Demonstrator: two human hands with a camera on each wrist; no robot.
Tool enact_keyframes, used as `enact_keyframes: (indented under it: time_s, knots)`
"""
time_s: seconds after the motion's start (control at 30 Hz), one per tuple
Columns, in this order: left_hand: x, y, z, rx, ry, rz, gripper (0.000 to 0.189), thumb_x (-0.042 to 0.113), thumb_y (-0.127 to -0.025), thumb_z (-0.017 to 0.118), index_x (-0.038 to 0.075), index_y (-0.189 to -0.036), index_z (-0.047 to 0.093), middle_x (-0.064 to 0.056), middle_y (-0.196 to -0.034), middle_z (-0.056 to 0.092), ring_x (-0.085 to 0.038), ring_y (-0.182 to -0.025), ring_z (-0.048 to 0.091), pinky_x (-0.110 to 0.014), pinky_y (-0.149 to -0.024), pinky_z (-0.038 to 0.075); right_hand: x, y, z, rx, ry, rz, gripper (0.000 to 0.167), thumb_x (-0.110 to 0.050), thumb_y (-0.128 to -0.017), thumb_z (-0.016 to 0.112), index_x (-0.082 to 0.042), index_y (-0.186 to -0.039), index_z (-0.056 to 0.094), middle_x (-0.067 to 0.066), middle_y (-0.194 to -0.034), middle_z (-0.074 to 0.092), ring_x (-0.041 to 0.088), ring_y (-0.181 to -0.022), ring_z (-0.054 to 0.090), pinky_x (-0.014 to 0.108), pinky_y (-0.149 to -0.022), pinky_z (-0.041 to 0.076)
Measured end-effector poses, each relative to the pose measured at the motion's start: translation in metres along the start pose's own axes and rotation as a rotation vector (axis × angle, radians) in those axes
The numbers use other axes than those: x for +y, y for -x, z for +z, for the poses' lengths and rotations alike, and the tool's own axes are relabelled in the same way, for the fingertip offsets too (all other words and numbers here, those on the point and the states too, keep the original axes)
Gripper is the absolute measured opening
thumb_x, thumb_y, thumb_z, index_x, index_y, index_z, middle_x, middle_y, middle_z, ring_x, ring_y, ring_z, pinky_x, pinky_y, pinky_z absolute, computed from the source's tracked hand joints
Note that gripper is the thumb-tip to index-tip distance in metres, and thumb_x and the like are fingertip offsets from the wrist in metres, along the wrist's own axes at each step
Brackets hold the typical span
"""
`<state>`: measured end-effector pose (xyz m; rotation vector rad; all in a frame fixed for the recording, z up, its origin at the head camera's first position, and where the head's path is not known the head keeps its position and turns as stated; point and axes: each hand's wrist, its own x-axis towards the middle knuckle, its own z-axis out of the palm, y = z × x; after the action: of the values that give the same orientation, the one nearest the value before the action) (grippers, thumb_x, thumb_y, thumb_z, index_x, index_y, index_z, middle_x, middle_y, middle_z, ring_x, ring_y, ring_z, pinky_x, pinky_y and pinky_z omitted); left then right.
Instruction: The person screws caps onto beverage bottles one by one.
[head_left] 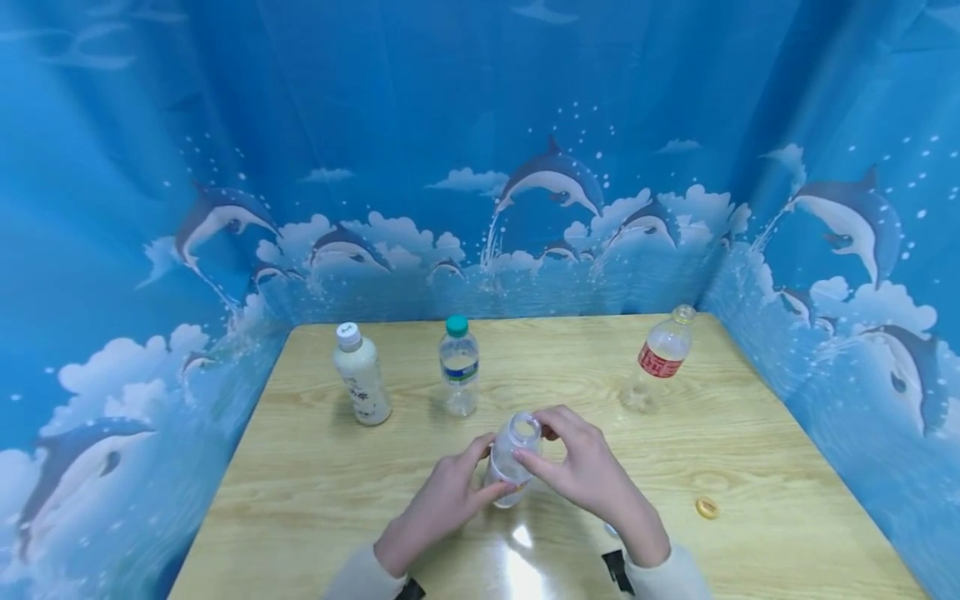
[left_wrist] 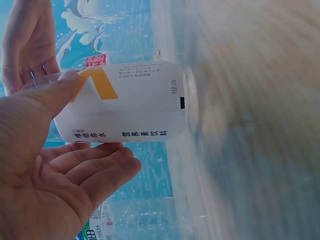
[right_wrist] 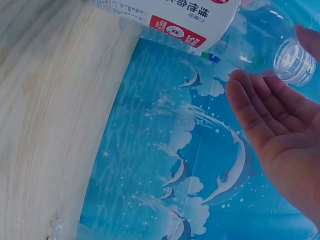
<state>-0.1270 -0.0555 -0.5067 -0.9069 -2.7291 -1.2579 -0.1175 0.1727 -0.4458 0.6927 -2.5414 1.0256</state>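
A clear uncapped bottle (head_left: 504,457) with a white label stands upright on the table in front of me. My left hand (head_left: 452,492) grips its lower body, thumb on the near side. In the left wrist view the label (left_wrist: 150,100) shows an orange mark and dark print, with left-hand fingers (left_wrist: 102,170) along its underside. At the neck, my right hand (head_left: 592,462) has its thumb on the shoulder and its fingers on the far right side. The right wrist view shows those fingertips against the open threaded mouth (right_wrist: 295,61).
Behind stand a cream bottle (head_left: 362,375) with a white cap, a clear bottle (head_left: 459,367) with a green cap, and an uncapped red-labelled bottle (head_left: 660,358) at right. A small yellow round piece (head_left: 707,507) lies on the wooden table (head_left: 300,517). Dolphin-print curtains (head_left: 405,100) surround it.
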Motion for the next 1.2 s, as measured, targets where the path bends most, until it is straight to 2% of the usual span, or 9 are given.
enact_keyframes:
  time_s: [0.27,0.37,0.5,0.73,0.87,1.13,1.2]
  knots:
    - [-0.001,0.007,0.004,0.024,0.061,0.065,0.067,0.035,-0.096,0.077,0.007,-0.150,0.050,-0.017,-0.137,0.070,-0.031,-0.124,0.071,-0.045,-0.105,0.058,-0.003,0.004,0.003,0.009,0.001,-0.044,0.041,-0.027,-0.086,0.088,-0.012,-0.120,0.071,-0.004,-0.109,0.073,0.008,-0.094,0.067,0.027,-0.080,0.060]
    - [-0.004,0.009,0.005,0.031,0.069,0.075,0.067,0.034,-0.096,0.077,0.006,-0.150,0.049,-0.017,-0.139,0.068,-0.032,-0.126,0.070,-0.047,-0.106,0.057,-0.003,0.005,0.007,0.015,-0.002,-0.052,0.041,-0.027,-0.085,0.089,-0.012,-0.119,0.071,-0.005,-0.109,0.073,0.006,-0.094,0.066,0.027,-0.080,0.060]
    - [-0.008,0.013,0.007,0.013,0.094,0.053,0.070,0.035,-0.096,0.077,0.007,-0.152,0.046,-0.016,-0.147,0.063,-0.032,-0.133,0.065,-0.047,-0.110,0.053,-0.005,0.007,0.009,0.002,-0.010,-0.045,0.042,-0.028,-0.085,0.089,-0.013,-0.121,0.071,-0.004,-0.110,0.073,0.007,-0.095,0.066,0.030,-0.081,0.062]
    - [-0.011,0.014,0.008,-0.006,0.122,0.017,0.072,0.040,-0.096,0.075,0.008,-0.153,0.045,-0.016,-0.150,0.060,-0.032,-0.136,0.062,-0.047,-0.113,0.051,0.003,0.019,-0.004,0.007,0.033,0.063,0.055,-0.032,-0.084,0.090,-0.014,-0.131,0.069,-0.004,-0.119,0.074,0.013,-0.099,0.070,0.031,-0.083,0.062]
    - [-0.010,0.015,0.005,-0.005,0.117,0.010,0.072,0.041,-0.096,0.076,0.009,-0.152,0.045,-0.017,-0.149,0.060,-0.033,-0.136,0.063,-0.047,-0.112,0.051,0.014,0.034,-0.008,0.011,0.084,0.135,0.049,-0.033,-0.086,0.088,-0.014,-0.129,0.071,-0.005,-0.115,0.074,0.010,-0.095,0.069,0.028,-0.078,0.060]
    - [-0.012,0.018,0.006,-0.011,0.130,0.003,0.073,0.044,-0.096,0.074,0.006,-0.151,0.046,-0.020,-0.150,0.059,-0.036,-0.135,0.063,-0.044,-0.110,0.053,0.027,0.057,-0.006,0.025,0.151,0.143,0.040,-0.027,-0.085,0.090,-0.014,-0.119,0.074,-0.006,-0.109,0.074,0.006,-0.086,0.064,0.027,-0.069,0.057]
    - [-0.011,0.017,0.007,-0.011,0.127,0.001,0.073,0.045,-0.096,0.073,0.007,-0.151,0.045,-0.020,-0.149,0.059,-0.036,-0.135,0.063,-0.045,-0.110,0.053,0.028,0.059,-0.009,0.020,0.166,0.169,0.039,-0.028,-0.085,0.090,-0.014,-0.118,0.075,-0.006,-0.109,0.074,0.005,-0.085,0.063,0.026,-0.068,0.056]
